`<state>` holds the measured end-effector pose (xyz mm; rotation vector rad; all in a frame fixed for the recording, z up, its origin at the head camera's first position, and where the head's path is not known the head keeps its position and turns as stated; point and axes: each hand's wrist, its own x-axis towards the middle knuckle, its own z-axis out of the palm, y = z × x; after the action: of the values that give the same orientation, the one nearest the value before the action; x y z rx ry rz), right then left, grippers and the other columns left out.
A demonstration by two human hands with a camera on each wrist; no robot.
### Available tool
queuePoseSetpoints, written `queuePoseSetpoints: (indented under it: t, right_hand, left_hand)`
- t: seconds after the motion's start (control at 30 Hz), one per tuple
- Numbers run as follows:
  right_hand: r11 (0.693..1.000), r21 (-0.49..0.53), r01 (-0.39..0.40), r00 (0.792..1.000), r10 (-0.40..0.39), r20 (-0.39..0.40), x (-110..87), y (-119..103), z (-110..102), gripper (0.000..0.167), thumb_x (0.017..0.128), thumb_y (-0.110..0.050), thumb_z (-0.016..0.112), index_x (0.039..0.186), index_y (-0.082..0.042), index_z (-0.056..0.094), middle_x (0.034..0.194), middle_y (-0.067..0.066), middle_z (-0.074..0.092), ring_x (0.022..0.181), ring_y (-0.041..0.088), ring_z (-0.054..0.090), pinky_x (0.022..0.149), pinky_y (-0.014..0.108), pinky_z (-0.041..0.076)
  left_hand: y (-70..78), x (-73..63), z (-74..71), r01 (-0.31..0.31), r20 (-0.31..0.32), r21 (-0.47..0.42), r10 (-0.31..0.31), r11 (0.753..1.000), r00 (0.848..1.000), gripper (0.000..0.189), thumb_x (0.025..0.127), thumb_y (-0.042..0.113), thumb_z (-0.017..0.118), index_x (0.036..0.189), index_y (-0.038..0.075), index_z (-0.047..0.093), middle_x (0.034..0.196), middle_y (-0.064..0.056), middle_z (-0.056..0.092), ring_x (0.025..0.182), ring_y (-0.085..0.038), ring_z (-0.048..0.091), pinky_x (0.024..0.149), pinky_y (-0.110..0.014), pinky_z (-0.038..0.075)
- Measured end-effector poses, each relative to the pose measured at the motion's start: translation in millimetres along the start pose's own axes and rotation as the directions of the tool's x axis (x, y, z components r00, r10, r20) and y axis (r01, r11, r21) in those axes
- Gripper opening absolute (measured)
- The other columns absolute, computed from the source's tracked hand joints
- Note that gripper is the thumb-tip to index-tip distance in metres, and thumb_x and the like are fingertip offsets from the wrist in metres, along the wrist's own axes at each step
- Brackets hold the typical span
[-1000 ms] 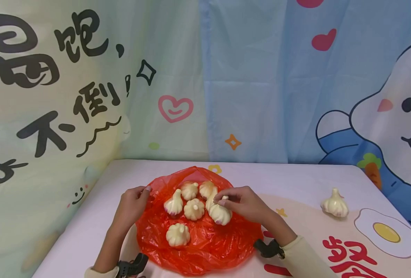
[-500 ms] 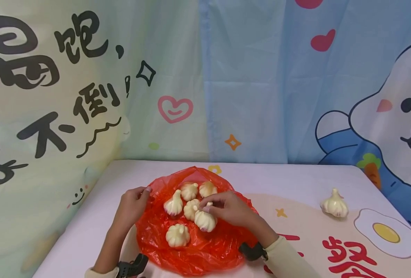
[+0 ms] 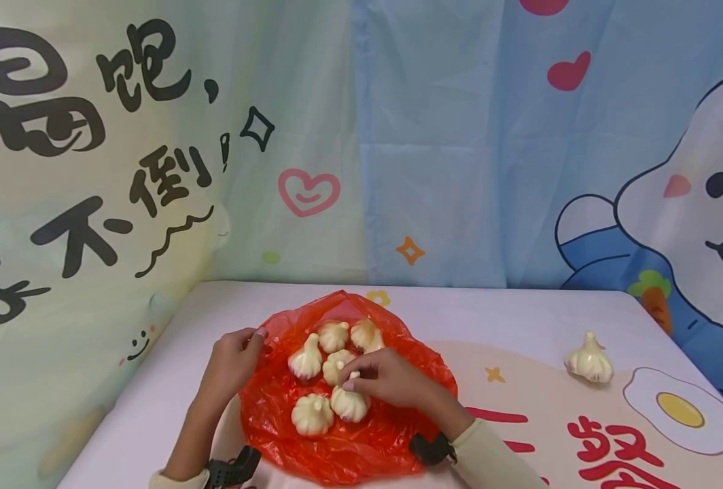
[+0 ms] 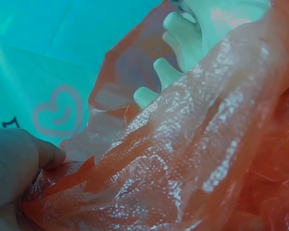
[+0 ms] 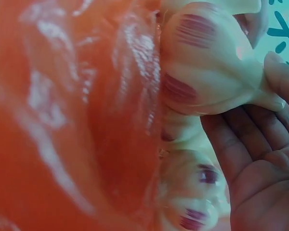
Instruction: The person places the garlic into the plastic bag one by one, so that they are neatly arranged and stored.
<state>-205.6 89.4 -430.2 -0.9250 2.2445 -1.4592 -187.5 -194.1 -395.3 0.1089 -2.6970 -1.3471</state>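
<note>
A red plastic bag [image 3: 392,448] lies spread on the table with its mouth open. Several garlic bulbs [image 3: 312,414] rest in it. At the bag's left rim my left hand [image 3: 232,360] pinches the plastic; the left wrist view shows the thumb [image 4: 50,155] over a fold of it. My right hand [image 3: 392,380] pinches one garlic bulb [image 3: 350,407] by its stem, low over the bag's front middle beside another bulb. In the right wrist view that bulb [image 5: 207,57] has purple streaks. Whether it touches the bag's bottom I cannot tell.
A single garlic bulb [image 3: 590,360] stands on the right part of the table [image 3: 520,316], outside the bag. Behind the table hangs a printed curtain [image 3: 435,136]. Each wrist wears a black band with a camera.
My right hand has carried its garlic bulb left and toward me, from the bag's right side to near the front bulb. The left hand has stayed at the bag's rim.
</note>
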Motion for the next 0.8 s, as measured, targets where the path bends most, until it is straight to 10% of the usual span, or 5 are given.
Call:
queuePoseSetpoints:
  t: [0.8]
  right_hand:
    - [1.000, 0.011, 0.017, 0.999, -0.017, -0.041, -15.0, 0, -2, 0.030, 0.090, -0.022, 0.071, 0.119, -0.013, 0.071, 0.114, -0.002, 0.069, 0.108, 0.011, 0.061, 0.085, 0.029, 0.052]
  left_hand:
    - [1.4, 0.2, -1.5, 0.002, 0.008, -0.006, -0.002, 1.000, 1.000, 0.035, 0.104, 0.028, 0.046, 0.111, 0.002, 0.068, 0.093, -0.010, 0.068, 0.074, -0.021, 0.063, 0.069, -0.032, 0.056]
